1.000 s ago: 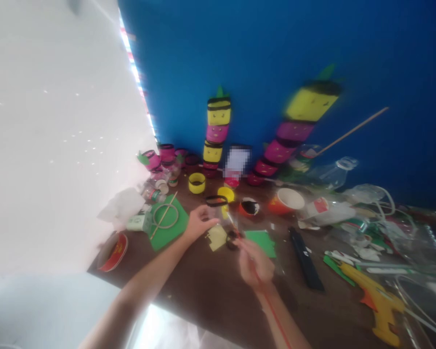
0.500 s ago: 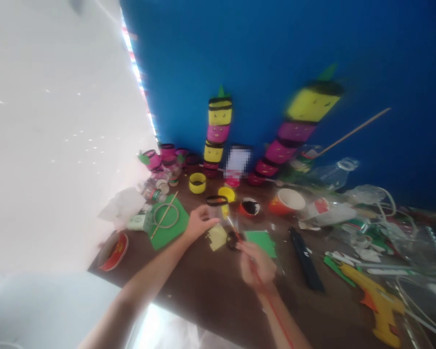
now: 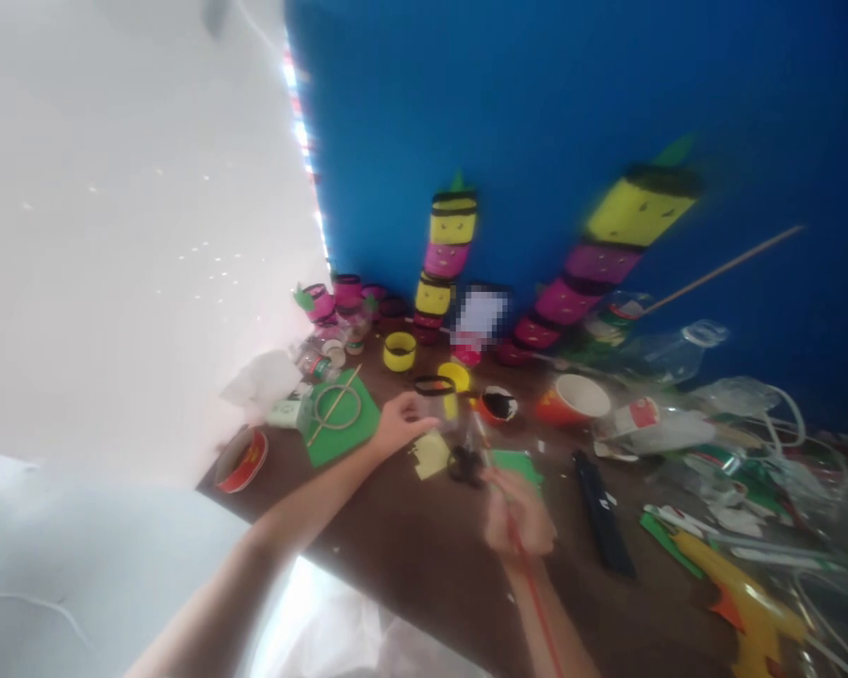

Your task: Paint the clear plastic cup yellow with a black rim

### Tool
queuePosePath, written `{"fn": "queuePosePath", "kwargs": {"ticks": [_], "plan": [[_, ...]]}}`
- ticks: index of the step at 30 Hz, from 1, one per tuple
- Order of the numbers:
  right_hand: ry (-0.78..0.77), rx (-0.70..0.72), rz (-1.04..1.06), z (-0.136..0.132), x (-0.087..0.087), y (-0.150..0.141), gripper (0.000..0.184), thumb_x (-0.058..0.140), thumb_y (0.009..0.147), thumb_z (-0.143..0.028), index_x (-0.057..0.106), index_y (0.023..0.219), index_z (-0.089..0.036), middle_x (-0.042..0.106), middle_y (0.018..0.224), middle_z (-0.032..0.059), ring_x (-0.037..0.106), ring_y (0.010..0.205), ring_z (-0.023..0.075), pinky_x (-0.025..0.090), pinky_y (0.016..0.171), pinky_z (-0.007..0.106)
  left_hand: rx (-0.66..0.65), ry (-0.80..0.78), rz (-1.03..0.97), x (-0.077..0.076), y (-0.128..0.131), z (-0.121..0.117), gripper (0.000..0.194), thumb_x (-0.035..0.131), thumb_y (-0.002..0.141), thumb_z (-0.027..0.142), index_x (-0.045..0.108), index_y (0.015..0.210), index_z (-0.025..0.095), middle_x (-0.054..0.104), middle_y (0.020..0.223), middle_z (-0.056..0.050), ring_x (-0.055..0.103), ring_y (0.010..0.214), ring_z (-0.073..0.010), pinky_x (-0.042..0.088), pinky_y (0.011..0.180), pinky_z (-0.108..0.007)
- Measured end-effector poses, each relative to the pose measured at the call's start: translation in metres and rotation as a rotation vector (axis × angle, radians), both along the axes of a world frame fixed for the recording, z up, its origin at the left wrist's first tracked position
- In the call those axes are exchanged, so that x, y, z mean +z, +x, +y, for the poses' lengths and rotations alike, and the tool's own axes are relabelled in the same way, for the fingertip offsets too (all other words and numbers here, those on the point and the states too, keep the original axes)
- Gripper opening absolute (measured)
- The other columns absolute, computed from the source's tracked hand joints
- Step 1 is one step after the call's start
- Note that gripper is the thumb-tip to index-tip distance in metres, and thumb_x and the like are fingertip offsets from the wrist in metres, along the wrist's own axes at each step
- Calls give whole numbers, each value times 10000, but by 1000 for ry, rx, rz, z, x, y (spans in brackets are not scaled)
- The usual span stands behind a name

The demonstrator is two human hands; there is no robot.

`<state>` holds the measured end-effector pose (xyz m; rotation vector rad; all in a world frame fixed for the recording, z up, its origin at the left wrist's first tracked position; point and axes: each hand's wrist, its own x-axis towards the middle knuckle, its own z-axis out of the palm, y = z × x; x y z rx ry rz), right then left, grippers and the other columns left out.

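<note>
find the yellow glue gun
In the head view, the yellow glue gun lies lower right on the table, its tip by a green strip, right of the long black object.

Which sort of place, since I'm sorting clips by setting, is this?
Probably a craft corner, though whether at home or in a classroom isn't clear. It shows in the yellow glue gun, the green sheet and the colourful tower with drawn faces.

No readable text, labels, brands, numbers or signs.
</note>
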<state>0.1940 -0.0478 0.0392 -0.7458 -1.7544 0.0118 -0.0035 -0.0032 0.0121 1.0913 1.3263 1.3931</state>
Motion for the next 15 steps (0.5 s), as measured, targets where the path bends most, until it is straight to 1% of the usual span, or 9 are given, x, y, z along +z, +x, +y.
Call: {"fn": "queuePosePath", "kwargs": {"ticks": [2, 4, 6, 9, 13, 15], "plan": [[11, 2, 50, 3, -4, 2, 202, 488, 804, -130, 550, 992, -167, 671, 798, 68, 660, 725, 183, 546, 625, 329, -5, 11, 56, 0, 1, 0, 403, 763, 556, 349, 601, 858, 136, 655, 842, -52, 621, 820, -164, 506, 820, -347], [12, 7, 96, 5, -7, 4, 177, 496, 807, -145, 551, 975, -160, 663, 790, 68, 656, 731, 182, 540, 633, 328, -40, 12, 73, 2, 2, -1, 463, 772, 540, 357, 600, 910, 138, 651, 856, -54, 619, 820, -160, 507, 821, -346], [-1, 15, 129, 7, -7, 4, 161, 511, 802, -146, 564, 953, -152, 657, 784, 70, 651, 747, 185, 534, 643, 326, -44, 3, 84, 3, 3, -1, 479, 779, 524, 364, 600, 905, 134, 649, 861, -58, 619, 809, -156, 507, 819, -347], [-20, 37, 157, 7, -3, 0, 178, 514, 796, -134, 577, 962, -137, 653, 790, 77, 643, 763, 191, 527, 672, 346, -32, 5, 61, 5, 2, -1, 490, 786, 509, 359, 595, 898, 131, 641, 847, -49, 614, 810, -152, 504, 824, -351], [-102, 81, 169, 3, 8, -15, 254, 451, 847, -176, 530, 1086, -142, 644, 953, 119, 646, 809, 199, 532, 683, 376, -18, -9, 18, 7, 0, -2, 487, 782, 514, 376, 596, 889, 127, 635, 867, -50, 609, 826, -150, 499, 830, -344], [-145, 105, 130, 1, 13, -23, 261, 412, 874, -214, 520, 1104, -154, 640, 989, 123, 645, 849, 207, 530, 711, 397, -31, -15, 4, 7, 0, -3, 497, 786, 507, 376, 598, 891, 125, 637, 871, -56, 610, 827, -152, 498, 826, -341]]}}
